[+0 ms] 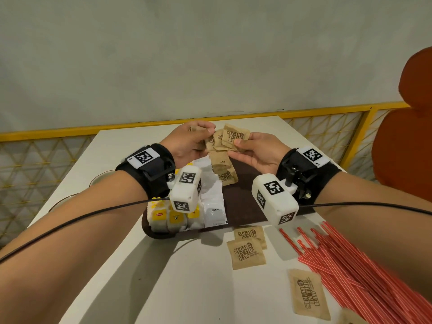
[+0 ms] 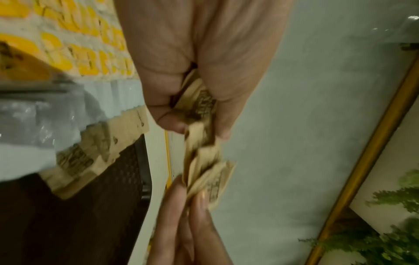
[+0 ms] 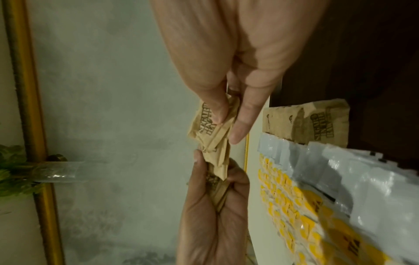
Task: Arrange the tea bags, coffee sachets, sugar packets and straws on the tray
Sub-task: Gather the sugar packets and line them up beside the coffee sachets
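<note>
both hands are raised above the far end of the tray, close together, sharing a loose fan of brown paper sugar packets (image 1: pixel 228 139). the left hand (image 1: pixel 190 142) has its fingers curled round a small bundle of them, thumb pressed on top; in the left wrist view the crumpled kraft paper pokes out between thumb and fingers (image 2: pixel 197 107). the right hand (image 1: pixel 257 152) pinches the other end of the fan, thumb on the printed face of the front packet and fingers behind it; the right wrist view shows that pinch on the soft, creased paper (image 3: pixel 213 123). the packets are flat squares with dark brown lettering and serrated edges.

below the hands lies the tray (image 1: pixel 245 202), dark brown, with rounded corners and a finely textured bottom. on it, from the left: a row of white tea bags (image 1: pixel 168 217) with yellow labels, a row of glossy white coffee sachets (image 1: pixel 214 202) overlapping like shingles, and a short row of brown sugar packets (image 1: pixel 222 169) laid the same way. the right part of the tray is bare.

on the smooth white table (image 1: pixel 163 277), nearer than the tray, lie three more loose sugar packets (image 1: pixel 249 250), two overlapping and one apart to the right. beside them at the right edge is a heap of thin red-and-white striped straws (image 1: pixel 357 270). beyond the table runs a yellow metal rail (image 1: pixel 70 130) with a mesh panel.
</note>
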A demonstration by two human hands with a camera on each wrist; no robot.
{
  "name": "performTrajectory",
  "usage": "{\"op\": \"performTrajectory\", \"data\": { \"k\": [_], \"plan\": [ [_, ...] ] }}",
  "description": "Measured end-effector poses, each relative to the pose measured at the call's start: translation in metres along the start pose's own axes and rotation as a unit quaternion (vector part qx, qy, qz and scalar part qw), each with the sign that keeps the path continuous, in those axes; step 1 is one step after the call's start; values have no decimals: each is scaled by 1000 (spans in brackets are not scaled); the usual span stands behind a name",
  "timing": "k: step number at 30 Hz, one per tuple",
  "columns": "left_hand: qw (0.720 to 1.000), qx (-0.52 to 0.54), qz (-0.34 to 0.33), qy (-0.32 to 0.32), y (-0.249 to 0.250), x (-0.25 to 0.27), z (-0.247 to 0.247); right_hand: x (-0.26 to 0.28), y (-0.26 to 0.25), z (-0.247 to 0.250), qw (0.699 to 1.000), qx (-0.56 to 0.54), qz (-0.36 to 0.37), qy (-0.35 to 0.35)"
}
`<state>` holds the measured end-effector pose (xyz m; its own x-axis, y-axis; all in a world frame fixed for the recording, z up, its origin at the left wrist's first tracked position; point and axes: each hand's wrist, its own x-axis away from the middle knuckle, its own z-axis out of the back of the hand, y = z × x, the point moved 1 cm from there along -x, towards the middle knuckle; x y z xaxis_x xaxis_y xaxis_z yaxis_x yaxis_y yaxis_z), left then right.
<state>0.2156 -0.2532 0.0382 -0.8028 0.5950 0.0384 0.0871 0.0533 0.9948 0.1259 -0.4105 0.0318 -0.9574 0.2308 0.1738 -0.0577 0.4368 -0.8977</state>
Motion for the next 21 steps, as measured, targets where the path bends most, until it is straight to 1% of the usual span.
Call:
{"op": "performTrajectory", "data": {
  "k": [2, 3, 6, 8, 10, 12, 14, 16, 19, 21],
  "plan": [
    [997, -66, 9, -29, 2, 0, 5, -1, 1, 9, 1000, 17, -3, 8],
    [993, -115, 10, -37, 2, -1, 5, -1, 1, 13, 999, 31, -7, 12],
    [962, -269, 11, -49, 2, -8, -3, -2, 5, 26, 997, 74, -15, 26],
    [928, -368, 17, -60, -3, -18, -10, -6, 11, 34, 993, 106, -20, 37],
    [879, -470, 21, -75, -10, -30, -18, -11, 17, 41, 988, 143, -31, 51],
    [834, -545, 14, -87, -18, -40, -26, -17, 23, 46, 982, 173, -46, 68],
    [798, -596, 8, -95, -25, -49, -32, -23, 29, 50, 976, 193, -60, 81],
    [771, -629, 5, -102, -33, -57, -34, -31, 33, 53, 971, 209, -68, 93],
    [746, -657, 12, -109, -41, -67, -33, -42, 40, 56, 963, 233, -88, 107],
    [734, -670, 22, -112, -45, -73, -30, -49, 46, 59, 946, 287, -101, 109]
  ]
}}
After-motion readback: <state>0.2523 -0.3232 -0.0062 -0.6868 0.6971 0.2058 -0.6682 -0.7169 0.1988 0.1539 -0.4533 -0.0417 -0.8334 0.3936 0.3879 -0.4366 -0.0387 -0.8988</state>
